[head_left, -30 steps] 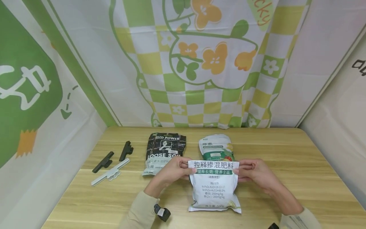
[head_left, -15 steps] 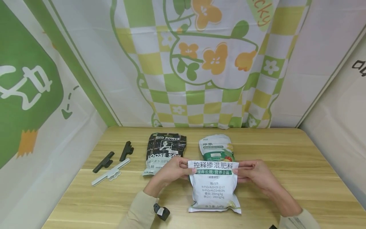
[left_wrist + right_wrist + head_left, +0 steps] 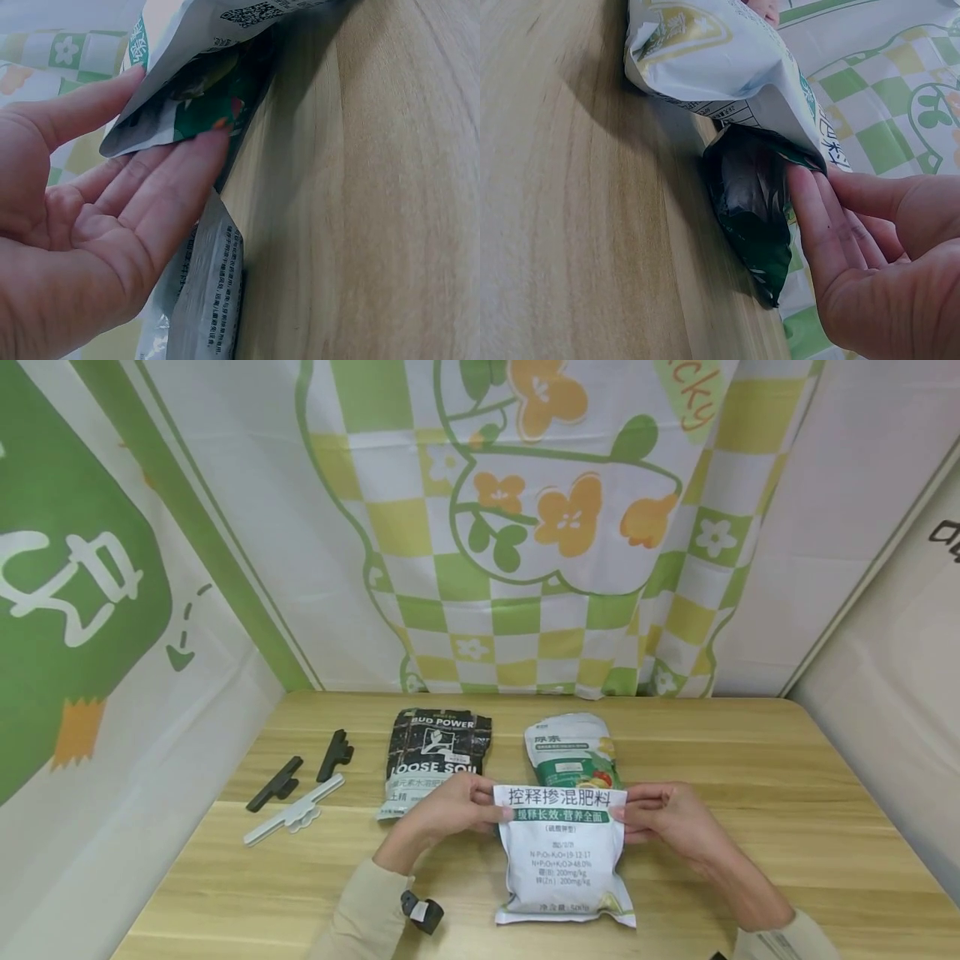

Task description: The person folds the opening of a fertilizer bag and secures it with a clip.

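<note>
A white fertilizer bag [image 3: 562,868] with a green band and dark printing is held between both hands at its upper corners. The left hand [image 3: 465,806] pinches the top left corner, thumb on the front and fingers behind. On the opposite corner the right hand [image 3: 671,818] pinches the same way. In the left wrist view the bag's upper part [image 3: 202,52] stands off the table. The right wrist view shows the bag [image 3: 720,56] tilted, fingertips against its back. Behind it lies a green-and-white bag [image 3: 572,747], its lower part hidden.
A black-and-grey soil bag [image 3: 435,747] lies behind the left hand. At the left are two black clips [image 3: 275,783] and one white clip [image 3: 294,810]. A checkered cloth [image 3: 555,610] hangs past the table's back edge.
Both hands keep their hold on the white bag. The bag sits very slightly lower in the head view, while the whole scene has shifted a little to the right.
</note>
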### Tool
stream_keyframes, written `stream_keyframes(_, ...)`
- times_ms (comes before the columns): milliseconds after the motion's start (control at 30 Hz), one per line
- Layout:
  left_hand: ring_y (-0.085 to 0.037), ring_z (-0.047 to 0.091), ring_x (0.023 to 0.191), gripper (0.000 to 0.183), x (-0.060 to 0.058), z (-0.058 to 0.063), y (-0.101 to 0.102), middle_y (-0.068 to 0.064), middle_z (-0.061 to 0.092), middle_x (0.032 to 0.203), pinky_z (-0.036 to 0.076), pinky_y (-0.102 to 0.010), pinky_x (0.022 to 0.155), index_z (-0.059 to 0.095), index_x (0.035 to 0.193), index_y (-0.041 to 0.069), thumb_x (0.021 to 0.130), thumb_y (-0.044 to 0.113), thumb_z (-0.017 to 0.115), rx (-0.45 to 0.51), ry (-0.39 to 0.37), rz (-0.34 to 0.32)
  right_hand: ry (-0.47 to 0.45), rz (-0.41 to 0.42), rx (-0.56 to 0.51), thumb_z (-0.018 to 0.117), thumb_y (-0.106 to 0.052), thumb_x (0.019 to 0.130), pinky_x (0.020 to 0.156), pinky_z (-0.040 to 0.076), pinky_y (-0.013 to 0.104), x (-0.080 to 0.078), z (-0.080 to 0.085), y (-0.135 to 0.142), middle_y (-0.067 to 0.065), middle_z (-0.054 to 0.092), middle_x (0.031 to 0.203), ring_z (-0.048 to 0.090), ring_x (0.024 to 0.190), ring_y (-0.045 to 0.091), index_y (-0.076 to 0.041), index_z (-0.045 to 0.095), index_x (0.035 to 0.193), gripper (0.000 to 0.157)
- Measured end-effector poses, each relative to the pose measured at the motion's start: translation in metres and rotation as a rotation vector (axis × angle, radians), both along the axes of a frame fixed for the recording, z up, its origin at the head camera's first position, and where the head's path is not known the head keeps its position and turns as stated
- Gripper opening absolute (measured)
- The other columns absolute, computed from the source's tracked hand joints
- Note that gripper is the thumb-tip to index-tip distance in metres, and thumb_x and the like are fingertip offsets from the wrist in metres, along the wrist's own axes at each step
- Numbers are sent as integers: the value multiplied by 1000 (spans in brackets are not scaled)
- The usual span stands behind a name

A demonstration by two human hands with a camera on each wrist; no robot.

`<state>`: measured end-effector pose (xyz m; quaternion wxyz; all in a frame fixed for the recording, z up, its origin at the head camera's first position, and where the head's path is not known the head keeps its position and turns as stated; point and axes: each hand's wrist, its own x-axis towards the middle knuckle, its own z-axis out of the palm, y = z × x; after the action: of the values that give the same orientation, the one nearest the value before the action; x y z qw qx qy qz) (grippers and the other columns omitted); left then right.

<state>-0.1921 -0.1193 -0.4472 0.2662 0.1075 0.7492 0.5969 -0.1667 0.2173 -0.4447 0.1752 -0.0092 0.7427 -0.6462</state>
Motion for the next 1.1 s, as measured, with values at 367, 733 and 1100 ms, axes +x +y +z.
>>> stream_keyframes(367, -17, 72, 96, 36, 3, 10, 3, -10, 77, 109, 62, -34, 87, 73, 124, 6, 92, 21, 80, -140, 199, 75, 14, 23, -8, 75, -6, 94, 79, 67, 34, 1, 1, 1, 6, 79, 97, 78, 83, 15, 19, 59, 125, 43)
stream_keyframes(733, -24, 74, 90, 36, 3, 18, -1, -13, 77, 109, 64, -38, 82, 70, 126, -1, 96, 17, 74, -113, 214, 138, 13, 45, -18, 74, -5, 95, 80, 67, 34, -1, 0, 2, 5, 79, 99, 78, 85, 15, 17, 61, 123, 39)
stream_keyframes(1100, -34, 76, 106, 28, 1, 23, -9, -24, 73, 122, 66, -44, 88, 69, 125, -3, 104, 13, 61, -64, 218, 191, 21, 49, -24, 75, -6, 94, 80, 67, 35, 0, 2, 2, 5, 79, 98, 78, 84, 16, 16, 62, 122, 38)
